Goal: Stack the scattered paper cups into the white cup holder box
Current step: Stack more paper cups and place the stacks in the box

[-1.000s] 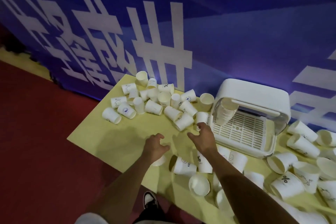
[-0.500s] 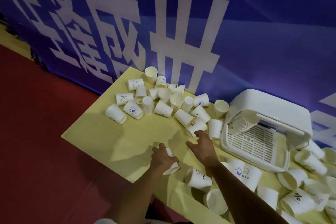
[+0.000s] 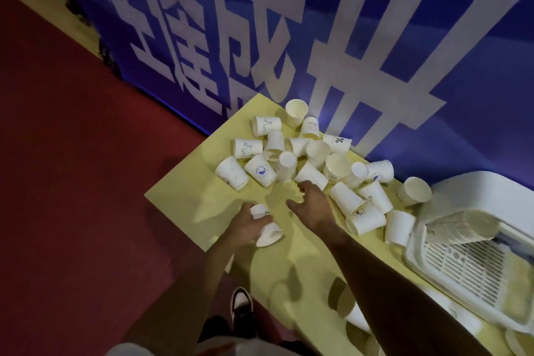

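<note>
Several white paper cups point(image 3: 310, 153) lie scattered over the far left part of the yellow table point(image 3: 185, 199). My left hand point(image 3: 245, 224) grips one white paper cup point(image 3: 267, 230) on its side near the table's left edge. My right hand point(image 3: 310, 205) reaches forward with fingers spread, just short of a lying cup point(image 3: 312, 176), and holds nothing. The white cup holder box point(image 3: 474, 263) stands at the right with a slanted stack of nested cups point(image 3: 459, 227) lying inside over its slatted tray.
A blue banner point(image 3: 375, 23) with large white characters rises right behind the table. Red floor point(image 3: 72, 182) lies to the left, and a shoe point(image 3: 241, 302) shows below the table's near edge. More cups lie under my right forearm.
My left hand has picked up a cup and still holds it. My right hand has reached forward and left toward the cup pile. The view has swung left.
</note>
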`<action>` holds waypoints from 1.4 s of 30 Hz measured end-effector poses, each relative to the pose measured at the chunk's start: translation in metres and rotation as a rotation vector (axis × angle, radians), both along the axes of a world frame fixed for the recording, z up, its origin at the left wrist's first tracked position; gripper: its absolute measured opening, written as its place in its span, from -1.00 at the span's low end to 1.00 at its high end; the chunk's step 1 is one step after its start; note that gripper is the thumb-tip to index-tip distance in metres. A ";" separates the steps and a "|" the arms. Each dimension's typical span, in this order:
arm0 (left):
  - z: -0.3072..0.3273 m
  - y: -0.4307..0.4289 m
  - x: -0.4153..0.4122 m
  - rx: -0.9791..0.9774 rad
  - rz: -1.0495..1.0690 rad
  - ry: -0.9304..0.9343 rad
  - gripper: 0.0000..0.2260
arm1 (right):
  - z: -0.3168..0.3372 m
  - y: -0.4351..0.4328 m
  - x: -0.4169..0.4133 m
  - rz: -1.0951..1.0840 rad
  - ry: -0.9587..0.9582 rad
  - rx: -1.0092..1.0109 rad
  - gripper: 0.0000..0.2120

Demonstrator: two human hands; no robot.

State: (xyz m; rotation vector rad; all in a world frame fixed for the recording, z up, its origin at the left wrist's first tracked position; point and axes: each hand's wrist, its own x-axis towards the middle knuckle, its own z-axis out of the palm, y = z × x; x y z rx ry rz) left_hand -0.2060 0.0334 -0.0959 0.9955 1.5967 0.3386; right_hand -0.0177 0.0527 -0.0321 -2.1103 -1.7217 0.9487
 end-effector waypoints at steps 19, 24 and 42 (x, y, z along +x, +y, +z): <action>-0.004 -0.005 -0.072 -0.030 0.185 -0.125 -0.51 | -0.043 0.084 -0.104 0.316 -0.353 0.079 -0.37; -0.012 -0.004 -0.079 -0.047 0.173 -0.102 -0.29 | -0.050 0.082 -0.103 0.315 -0.446 0.046 -0.42; 0.023 -0.004 0.027 -0.022 0.239 -0.295 -0.22 | 0.012 -0.005 0.046 -0.451 0.746 -0.065 -0.53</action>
